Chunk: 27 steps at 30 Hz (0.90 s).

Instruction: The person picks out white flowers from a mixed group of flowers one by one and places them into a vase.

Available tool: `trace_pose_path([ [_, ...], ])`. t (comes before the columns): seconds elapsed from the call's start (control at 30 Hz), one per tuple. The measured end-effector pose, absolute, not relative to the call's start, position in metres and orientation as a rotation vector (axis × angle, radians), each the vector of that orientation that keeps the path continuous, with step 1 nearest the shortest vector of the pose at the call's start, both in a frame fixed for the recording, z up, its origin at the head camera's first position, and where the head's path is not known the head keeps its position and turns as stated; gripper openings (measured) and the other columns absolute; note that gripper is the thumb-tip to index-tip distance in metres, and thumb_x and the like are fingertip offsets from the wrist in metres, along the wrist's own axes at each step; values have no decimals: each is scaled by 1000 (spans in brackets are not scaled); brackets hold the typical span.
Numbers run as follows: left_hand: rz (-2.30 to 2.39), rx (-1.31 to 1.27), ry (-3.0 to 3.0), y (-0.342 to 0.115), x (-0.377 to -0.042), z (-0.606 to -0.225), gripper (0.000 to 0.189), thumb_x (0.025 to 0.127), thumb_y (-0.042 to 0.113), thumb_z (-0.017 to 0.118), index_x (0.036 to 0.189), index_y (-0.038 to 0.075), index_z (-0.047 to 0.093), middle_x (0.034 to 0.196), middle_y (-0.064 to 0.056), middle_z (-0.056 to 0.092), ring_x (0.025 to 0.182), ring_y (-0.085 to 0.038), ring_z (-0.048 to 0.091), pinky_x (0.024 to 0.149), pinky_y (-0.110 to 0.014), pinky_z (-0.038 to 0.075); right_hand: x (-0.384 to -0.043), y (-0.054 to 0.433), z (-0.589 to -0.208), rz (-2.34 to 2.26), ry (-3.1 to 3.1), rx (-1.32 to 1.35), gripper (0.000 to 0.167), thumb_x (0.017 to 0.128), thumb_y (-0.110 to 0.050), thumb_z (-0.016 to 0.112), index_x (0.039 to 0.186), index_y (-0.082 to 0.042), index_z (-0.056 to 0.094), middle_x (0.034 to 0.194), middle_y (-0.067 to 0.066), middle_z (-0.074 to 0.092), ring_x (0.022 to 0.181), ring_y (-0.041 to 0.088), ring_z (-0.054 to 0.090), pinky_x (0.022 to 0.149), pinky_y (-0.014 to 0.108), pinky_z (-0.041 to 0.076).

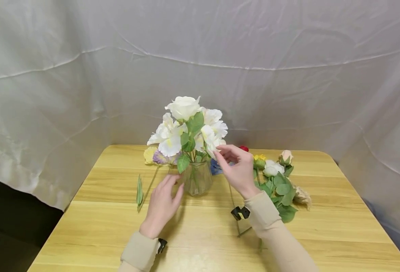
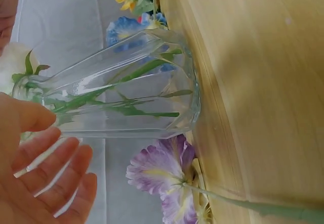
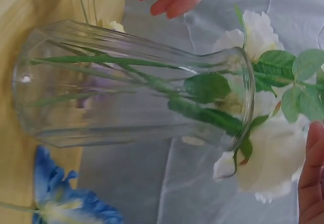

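Note:
A clear glass vase [image 1: 198, 183] stands upright on the table, its faceted sides showing green stems inside. Out of it rise a tall white rose [image 1: 183, 108] with green leaves [image 1: 194, 122] and ruffled white irises [image 1: 168, 136] on both sides. My left hand [image 1: 163, 200] is beside the vase's left side, fingers spread and relaxed, near the neck in the left wrist view. At the right of the bouquet, my right hand [image 1: 237, 168] has its thumb and fingertips right at the petals of a low white bloom [image 3: 273, 155]. Its fingers look loosely bent, not closed round a stem.
Left of the vase lie a purple iris [image 2: 159, 171], a yellow flower [image 1: 150, 155] and a long leaf [image 1: 139, 190]. A blue flower [image 3: 66, 198] lies to the right. Farther right are a yellow flower [image 1: 259, 160], a white rose [image 1: 273, 168] and a pale pink rose [image 1: 286, 156].

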<state>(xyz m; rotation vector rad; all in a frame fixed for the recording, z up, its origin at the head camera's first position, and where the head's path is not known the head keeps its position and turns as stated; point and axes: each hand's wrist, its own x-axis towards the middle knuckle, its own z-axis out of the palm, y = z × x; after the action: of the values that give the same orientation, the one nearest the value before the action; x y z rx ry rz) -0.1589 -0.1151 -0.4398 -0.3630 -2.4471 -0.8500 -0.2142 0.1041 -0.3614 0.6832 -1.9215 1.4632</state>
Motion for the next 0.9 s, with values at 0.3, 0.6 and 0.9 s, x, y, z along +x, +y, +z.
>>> trace_pose_path([
  [0.3,-785,-565,-2418,-108,-152,-438,24,90,7,72,114,7,70,104,-3,73,88,-17,71,75,-27,61,-202,139,-378,1620,-2117,481,12,92,-4,71,102,-1,75,85,13,74,69,3,65,62,13,55],
  [0.6,-724,-668,-2493,-87,-151,-435,27,92,13,70,119,10,69,113,-2,73,100,-18,71,88,-32,61,-193,200,-395,1571,-2324,343,18,100,-5,58,112,2,69,90,-1,70,73,6,68,63,20,59],
  [0.9,-727,-799,-2611,-56,-154,-422,35,96,16,66,130,10,64,126,-4,69,114,-22,69,102,-38,57,-173,247,-408,1351,-2548,241,23,100,0,51,116,2,68,107,22,71,82,-2,64,67,19,58],
])
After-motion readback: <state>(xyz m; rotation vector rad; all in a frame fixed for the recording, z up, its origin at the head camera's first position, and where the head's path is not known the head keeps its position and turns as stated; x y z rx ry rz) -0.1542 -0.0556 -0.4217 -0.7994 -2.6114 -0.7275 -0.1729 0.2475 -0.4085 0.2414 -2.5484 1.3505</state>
